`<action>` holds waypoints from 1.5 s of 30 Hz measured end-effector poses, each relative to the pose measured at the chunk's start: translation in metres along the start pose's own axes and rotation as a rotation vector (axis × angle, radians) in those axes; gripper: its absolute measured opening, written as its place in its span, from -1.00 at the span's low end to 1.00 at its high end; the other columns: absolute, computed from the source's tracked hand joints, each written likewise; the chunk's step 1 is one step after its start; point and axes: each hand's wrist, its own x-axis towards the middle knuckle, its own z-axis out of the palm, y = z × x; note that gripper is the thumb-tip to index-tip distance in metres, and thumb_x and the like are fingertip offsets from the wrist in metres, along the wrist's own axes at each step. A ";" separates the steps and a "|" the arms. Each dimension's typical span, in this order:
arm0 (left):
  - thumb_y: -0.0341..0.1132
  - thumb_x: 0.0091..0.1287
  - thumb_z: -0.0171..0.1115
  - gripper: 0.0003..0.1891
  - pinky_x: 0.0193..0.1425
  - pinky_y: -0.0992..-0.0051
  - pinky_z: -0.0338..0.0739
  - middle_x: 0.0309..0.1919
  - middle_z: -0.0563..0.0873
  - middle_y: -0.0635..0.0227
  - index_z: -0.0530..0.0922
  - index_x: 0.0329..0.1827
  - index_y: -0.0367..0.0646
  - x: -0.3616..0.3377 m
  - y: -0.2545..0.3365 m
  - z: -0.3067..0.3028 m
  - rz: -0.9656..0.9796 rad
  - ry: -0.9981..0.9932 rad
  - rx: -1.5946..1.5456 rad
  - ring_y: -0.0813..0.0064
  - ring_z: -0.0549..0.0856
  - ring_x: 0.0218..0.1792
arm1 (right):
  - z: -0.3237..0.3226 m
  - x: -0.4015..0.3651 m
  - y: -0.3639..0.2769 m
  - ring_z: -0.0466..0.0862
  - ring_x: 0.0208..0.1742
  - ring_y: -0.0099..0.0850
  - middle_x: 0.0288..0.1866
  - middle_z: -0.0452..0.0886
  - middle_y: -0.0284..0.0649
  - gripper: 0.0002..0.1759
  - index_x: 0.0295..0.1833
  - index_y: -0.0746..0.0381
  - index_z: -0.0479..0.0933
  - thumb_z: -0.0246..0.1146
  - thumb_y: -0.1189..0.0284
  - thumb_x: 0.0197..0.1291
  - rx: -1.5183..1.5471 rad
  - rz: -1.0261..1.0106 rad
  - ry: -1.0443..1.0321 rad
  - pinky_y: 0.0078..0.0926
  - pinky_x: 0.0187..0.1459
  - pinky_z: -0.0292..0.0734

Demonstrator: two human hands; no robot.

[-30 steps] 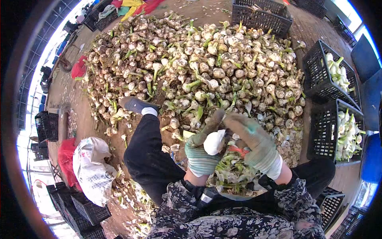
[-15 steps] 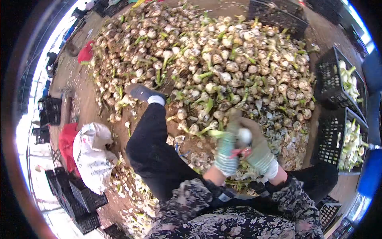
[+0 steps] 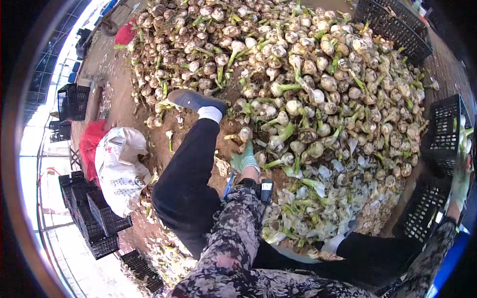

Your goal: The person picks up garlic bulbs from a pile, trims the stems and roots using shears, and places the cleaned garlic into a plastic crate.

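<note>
A dirt floor (image 3: 124, 114) holds a big pile of garlic (image 3: 318, 74). The left hand (image 3: 245, 160) has its gloved fingers (image 3: 243, 151) bent down at the pile's near edge, by a garlic bulb (image 3: 244, 134). I cannot tell if they grip it. The right hand (image 3: 460, 180) is far off beside a black crate (image 3: 443, 130). Its fingers are too blurry to tell.

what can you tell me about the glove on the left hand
The left hand wears a pale green knit glove with faint stripes, soiled on the back. It reaches forward, back up, fingers at the near edge of the garlic pile, close to a stalked garlic bulb. Whether the fingers grip anything cannot be told. Behind the cuff is a black wrist strap carrying a small device, then a floral sleeve. The person's black trouser leg lies beside it.
</note>
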 end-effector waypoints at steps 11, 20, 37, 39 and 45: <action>-0.09 0.10 0.27 -0.64 -0.27 0.47 0.45 -0.34 0.59 0.41 0.50 -0.16 -0.14 -0.130 0.081 -0.031 -0.310 -1.022 -1.151 0.52 0.55 -0.32 | -0.011 0.013 -0.075 0.47 0.07 -0.37 0.12 0.45 -0.17 -0.46 0.19 0.32 0.30 0.17 0.55 0.02 -0.493 -0.622 -0.119 -0.44 0.01 0.41; -0.36 0.10 0.25 -0.48 0.01 0.54 0.45 -0.13 0.58 0.34 0.34 0.13 -0.34 -0.226 0.103 -0.150 0.299 -1.444 -0.725 0.54 0.56 -0.14 | 0.099 0.018 -0.053 0.54 -0.01 -0.33 0.00 0.50 -0.18 -0.37 0.19 0.27 0.27 0.30 0.43 -0.04 0.552 -0.493 -0.030 -0.45 -0.11 0.56; -0.22 -0.24 0.55 -0.17 0.00 0.47 0.48 -0.07 0.50 0.27 0.35 0.15 -0.24 -0.281 0.058 -0.185 1.188 -0.969 -0.572 0.44 0.55 -0.07 | 0.076 -0.009 -0.008 0.40 0.12 -0.14 0.11 0.41 -0.10 -0.38 0.18 0.07 0.37 0.23 0.56 -0.11 -0.007 -0.828 0.069 -0.28 0.13 0.33; -0.31 -0.24 0.56 -0.13 0.08 0.44 0.44 0.02 0.49 0.27 0.27 0.20 -0.26 -0.280 0.050 -0.181 1.123 -1.022 -0.548 0.45 0.51 0.00 | 0.088 -0.031 -0.035 0.51 0.05 -0.31 0.02 0.49 -0.17 -0.52 0.11 0.30 0.37 0.25 0.38 0.06 0.412 -0.620 -0.088 -0.45 0.05 0.43; -0.36 -0.21 0.53 -0.13 0.09 0.43 0.43 0.04 0.47 0.27 0.24 0.22 -0.27 -0.288 0.045 -0.186 1.133 -1.008 -0.597 0.44 0.50 0.02 | 0.072 -0.033 -0.021 0.57 -0.04 -0.36 -0.03 0.52 -0.14 -0.28 0.10 0.43 0.30 0.32 0.12 -0.01 0.296 -0.752 -0.070 -0.41 0.00 0.50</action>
